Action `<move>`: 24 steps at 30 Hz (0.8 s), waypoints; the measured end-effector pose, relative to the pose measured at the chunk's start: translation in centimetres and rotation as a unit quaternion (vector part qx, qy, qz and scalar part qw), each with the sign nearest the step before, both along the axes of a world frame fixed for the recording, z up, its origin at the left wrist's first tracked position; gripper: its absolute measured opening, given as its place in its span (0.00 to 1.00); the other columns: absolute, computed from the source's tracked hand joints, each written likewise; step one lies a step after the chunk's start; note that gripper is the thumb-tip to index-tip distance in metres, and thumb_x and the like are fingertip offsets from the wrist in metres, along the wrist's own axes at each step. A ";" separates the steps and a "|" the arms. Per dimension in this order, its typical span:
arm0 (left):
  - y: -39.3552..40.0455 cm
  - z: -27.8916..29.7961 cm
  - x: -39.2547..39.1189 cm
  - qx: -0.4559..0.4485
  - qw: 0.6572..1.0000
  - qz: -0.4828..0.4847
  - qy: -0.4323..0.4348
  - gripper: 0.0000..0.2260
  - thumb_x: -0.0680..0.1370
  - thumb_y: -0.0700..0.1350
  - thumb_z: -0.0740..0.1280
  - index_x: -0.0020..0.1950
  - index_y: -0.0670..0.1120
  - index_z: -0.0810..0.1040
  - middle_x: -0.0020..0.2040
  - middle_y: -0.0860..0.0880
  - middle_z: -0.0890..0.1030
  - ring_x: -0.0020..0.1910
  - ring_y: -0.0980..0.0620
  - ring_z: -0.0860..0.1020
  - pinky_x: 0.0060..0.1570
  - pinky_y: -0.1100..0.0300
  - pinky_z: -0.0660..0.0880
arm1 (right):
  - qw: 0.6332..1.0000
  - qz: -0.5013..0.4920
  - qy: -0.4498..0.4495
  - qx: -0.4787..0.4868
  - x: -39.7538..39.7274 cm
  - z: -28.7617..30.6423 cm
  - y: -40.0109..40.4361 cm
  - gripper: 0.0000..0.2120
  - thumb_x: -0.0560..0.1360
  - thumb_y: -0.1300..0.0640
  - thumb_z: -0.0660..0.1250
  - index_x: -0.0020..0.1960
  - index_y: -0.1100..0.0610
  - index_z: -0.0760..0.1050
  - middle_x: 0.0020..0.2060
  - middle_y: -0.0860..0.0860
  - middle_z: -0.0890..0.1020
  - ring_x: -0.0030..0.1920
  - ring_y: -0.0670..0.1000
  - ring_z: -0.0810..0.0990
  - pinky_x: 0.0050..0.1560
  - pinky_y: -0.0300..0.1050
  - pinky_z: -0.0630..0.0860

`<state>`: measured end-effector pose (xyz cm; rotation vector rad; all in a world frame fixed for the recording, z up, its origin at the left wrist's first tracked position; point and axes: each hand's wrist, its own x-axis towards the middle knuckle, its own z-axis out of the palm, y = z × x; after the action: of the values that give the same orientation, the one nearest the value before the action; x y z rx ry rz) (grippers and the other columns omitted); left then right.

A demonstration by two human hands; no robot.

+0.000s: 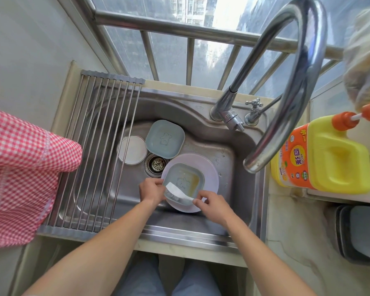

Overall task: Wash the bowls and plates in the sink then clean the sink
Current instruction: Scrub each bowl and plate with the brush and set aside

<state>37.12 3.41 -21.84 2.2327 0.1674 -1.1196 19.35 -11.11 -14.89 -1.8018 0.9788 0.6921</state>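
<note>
two hands of ours reach down into the steel sink [212, 144]. our left hand [151, 190] grips the near-left rim of a square blue bowl [185, 180], fingers curled over its edge. our right hand [212, 205] pinches one end of a white strip [178, 192], cloth or paper, we cannot tell which, between thumb and fingertips. the strip lies slantwise across the near edge of the bowl, its other end inside the bowl near the left hand.

the bowl has a bear outline on its bottom and a brownish stain along its right inner side. it sits on a pale purple plate [209, 174], which rests on the sink floor just right of the drain strainer [157, 164]. beyond the drain lies a second square blue bowl [165, 138] with the same bear, and beside it to the left a round white plate [131, 149], partly under the bars of a roll-up drying rack [98, 146] that spans the left part of the sink.

the curved steel faucet [293, 86] arches over the right side, its spout above the sink's right edge; no water shows at its mouth. a small cross-handled tap [253, 110] stands just beside the faucet base. on the bench [291, 231] to the right stands a yellow detergent jug [329, 154] with an orange pump top. a red checked cloth [24, 176] hangs at the left, over the end of the rack. behind the sink runs a steel window railing [179, 28].
</note>
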 end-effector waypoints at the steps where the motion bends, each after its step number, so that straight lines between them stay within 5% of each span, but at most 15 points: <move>1: 0.1 0.0 0.0 0.000 1.000 -0.001 -0.002 0.10 0.62 0.43 0.75 0.41 0.54 0.86 0.39 0.53 0.87 0.40 0.51 0.85 0.45 0.49 0.84 | 0.999 -0.034 0.011 0.029 -0.2 0.2 -0.2 0.12 0.79 0.42 0.64 0.42 0.49 0.73 0.31 0.48 0.77 0.31 0.52 0.72 0.30 0.42 0.71; 4: -0.1 0.5 -0.1 -0.004 1.000 -0.013 -0.017 0.11 0.66 0.39 0.71 0.43 0.52 0.87 0.39 0.52 0.87 0.40 0.51 0.85 0.44 0.49 0.84 | 0.998 -0.018 0.045 0.044 -0.9 0.7 -2.0 0.12 0.78 0.44 0.65 0.42 0.51 0.74 0.33 0.49 0.78 0.29 0.50 0.70 0.26 0.37 0.67; 8: -0.4 0.8 -0.3 0.001 0.999 -0.033 -0.038 0.12 0.69 0.35 0.68 0.45 0.47 0.88 0.39 0.52 0.86 0.38 0.50 0.85 0.43 0.49 0.84 | 0.989 0.107 0.069 -0.077 -0.4 1.0 -3.7 0.10 0.78 0.44 0.65 0.43 0.49 0.75 0.42 0.50 0.82 0.45 0.56 0.80 0.43 0.47 0.75; 11: -0.4 1.0 -0.3 0.016 0.995 -0.083 -0.055 0.13 0.69 0.35 0.66 0.44 0.49 0.88 0.34 0.51 0.85 0.37 0.48 0.85 0.41 0.50 0.84 | 0.971 0.159 0.060 -0.167 0.5 1.5 -2.7 0.07 0.79 0.46 0.63 0.48 0.47 0.76 0.47 0.52 0.83 0.51 0.60 0.80 0.44 0.48 0.71; 18: -0.1 0.5 -0.1 0.049 0.983 -0.150 -0.090 0.14 0.62 0.41 0.62 0.38 0.52 0.85 0.32 0.43 0.82 0.32 0.41 0.80 0.37 0.49 0.82 | 0.956 0.101 0.039 -0.274 0.0 1.2 -1.0 0.10 0.83 0.44 0.57 0.52 0.50 0.69 0.45 0.55 0.83 0.46 0.63 0.81 0.39 0.49 0.69; 21: -0.7 2.4 -1.1 0.080 0.960 -0.230 -0.140 0.14 0.70 0.38 0.65 0.52 0.49 0.84 0.46 0.44 0.83 0.45 0.40 0.80 0.45 0.50 0.80 | 0.964 0.076 0.041 -0.253 -0.4 0.7 -0.8 0.10 0.83 0.44 0.58 0.52 0.51 0.70 0.45 0.56 0.83 0.47 0.64 0.81 0.40 0.49 0.69; 24: -0.1 2.3 -1.8 0.098 0.881 -0.383 -0.259 0.18 0.72 0.36 0.65 0.60 0.50 0.74 0.58 0.47 0.71 0.54 0.42 0.75 0.49 0.51 0.74 | 0.969 0.061 0.039 -0.236 -0.5 0.4 -1.1 0.10 0.83 0.44 0.59 0.53 0.51 0.71 0.44 0.57 0.83 0.48 0.64 0.80 0.41 0.50 0.71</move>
<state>35.28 3.35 -19.52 2.7802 -0.9387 -0.8206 18.81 -12.25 -14.48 -2.2797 1.1644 0.6448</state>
